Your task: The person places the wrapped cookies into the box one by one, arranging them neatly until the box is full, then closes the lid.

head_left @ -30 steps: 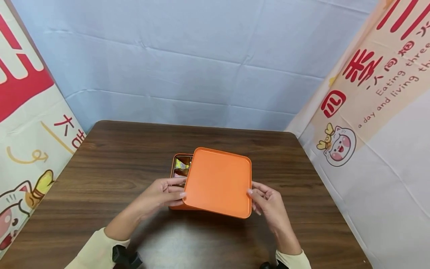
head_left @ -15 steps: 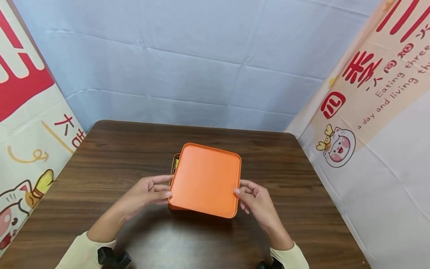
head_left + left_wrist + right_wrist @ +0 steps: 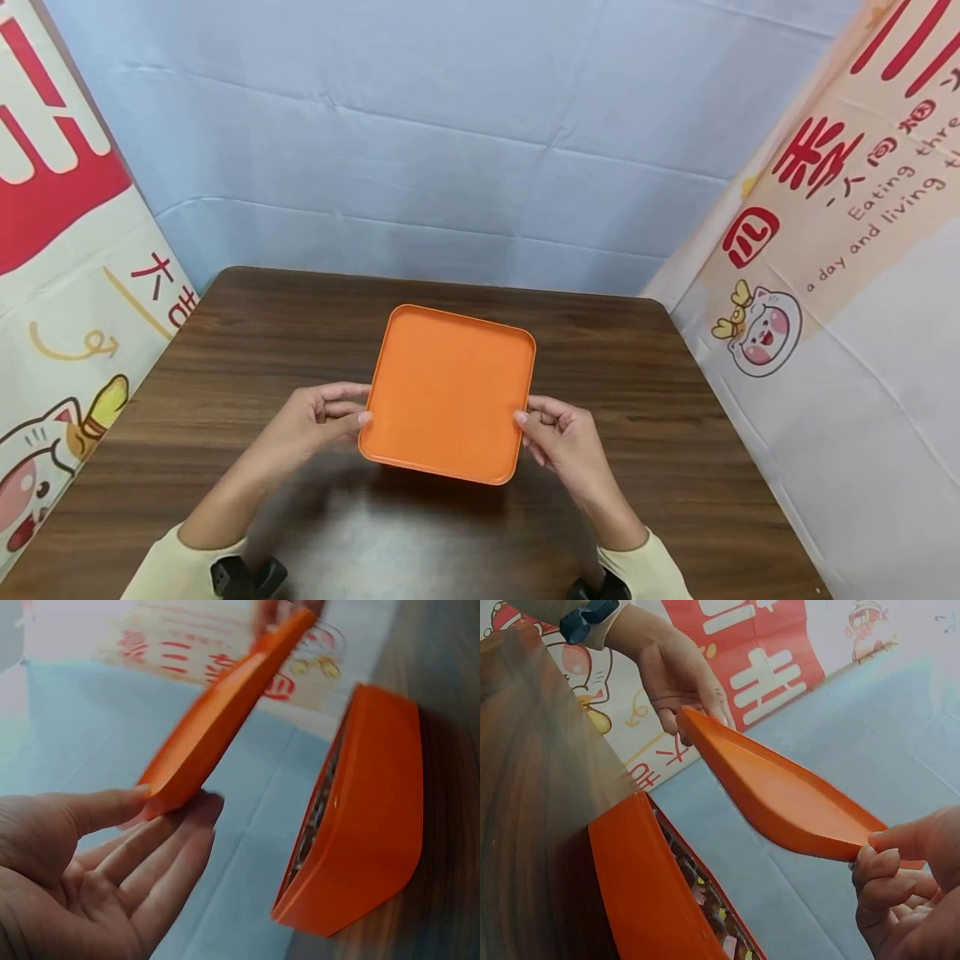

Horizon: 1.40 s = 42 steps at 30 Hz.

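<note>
A square orange lid (image 3: 450,392) with a raised rim is held level between both hands, in the air above an orange box. My left hand (image 3: 318,421) pinches its left edge, thumb on top and fingers beneath. At the right edge, my right hand (image 3: 566,437) pinches the rim between thumb and fingers. The left wrist view shows the orange box (image 3: 367,817) standing on the table, apart from the lid. Small wrapped pieces (image 3: 724,922) show inside the box in the right wrist view. From the head view the lid hides the box.
The dark wood table (image 3: 645,375) reaches back to a pale blue cloth (image 3: 450,150). Printed banners hang at the left (image 3: 60,292) and right (image 3: 840,275) sides. Each wrist wears a black device (image 3: 247,577).
Both hands have carried the lid leftward and slightly toward the back. The box corner and wrapped pieces that showed beside it are now covered in the head view.
</note>
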Tool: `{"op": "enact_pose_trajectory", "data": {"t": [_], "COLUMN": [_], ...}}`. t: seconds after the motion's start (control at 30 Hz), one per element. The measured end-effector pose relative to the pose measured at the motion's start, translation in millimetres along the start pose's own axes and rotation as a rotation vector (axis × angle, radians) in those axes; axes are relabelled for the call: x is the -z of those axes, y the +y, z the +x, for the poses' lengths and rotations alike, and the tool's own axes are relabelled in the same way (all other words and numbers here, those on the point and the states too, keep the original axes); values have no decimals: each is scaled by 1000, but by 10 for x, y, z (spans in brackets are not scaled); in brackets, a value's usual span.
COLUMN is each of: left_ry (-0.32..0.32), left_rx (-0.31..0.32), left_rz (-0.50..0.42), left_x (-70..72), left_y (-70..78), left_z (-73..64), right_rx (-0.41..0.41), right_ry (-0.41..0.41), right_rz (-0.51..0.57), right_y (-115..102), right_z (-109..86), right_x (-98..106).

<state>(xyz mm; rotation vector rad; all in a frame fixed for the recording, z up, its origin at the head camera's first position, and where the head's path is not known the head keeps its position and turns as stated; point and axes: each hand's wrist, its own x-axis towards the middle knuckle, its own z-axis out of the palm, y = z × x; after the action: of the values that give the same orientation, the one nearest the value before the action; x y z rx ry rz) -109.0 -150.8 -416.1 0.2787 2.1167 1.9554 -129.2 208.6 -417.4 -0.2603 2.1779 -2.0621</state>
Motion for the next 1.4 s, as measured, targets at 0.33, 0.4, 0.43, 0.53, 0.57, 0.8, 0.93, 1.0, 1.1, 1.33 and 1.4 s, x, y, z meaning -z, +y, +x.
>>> {"op": "enact_pose_trajectory", "data": {"t": [0.33,0.4,0.43,0.53,0.57,0.8,0.93,1.0,1.1,1.33,1.4], "left_ry": [293,308,305,288,284,286,286,277,248,223,208], "left_rx": [-181,-170,-159,-141,-143,-173,-197,-204,-201,-76,-50], "left_rz": [406,411,395,315,288,204,196,202,175,38,21], "left_x": [-107,-111,-108,-105,-107,-132,-100,-85,-74,-100,-108], "left_y": [115,133,144,164,167,143,113,92,55,-19,-45], "left_z": [-26,-31,-37,-54,-59,-63,-55,-50,-38,27,59], "right_rx": [122,149,163,199,209,256,303,316,321,238,186], "right_ry": [62,82,88,99,97,18,-18,-21,-49,-97,-83], "right_rz": [-66,-91,-99,-116,-118,-91,-81,-80,-65,-40,-41], "right_y": [-98,-112,-119,-136,-141,-98,-52,-35,-18,9,9], "right_z": [3,6,10,11,4,-40,-15,-8,2,24,25], "right_x": [-62,-73,-80,-94,-96,-69,-66,-60,-54,-61,-68]}}
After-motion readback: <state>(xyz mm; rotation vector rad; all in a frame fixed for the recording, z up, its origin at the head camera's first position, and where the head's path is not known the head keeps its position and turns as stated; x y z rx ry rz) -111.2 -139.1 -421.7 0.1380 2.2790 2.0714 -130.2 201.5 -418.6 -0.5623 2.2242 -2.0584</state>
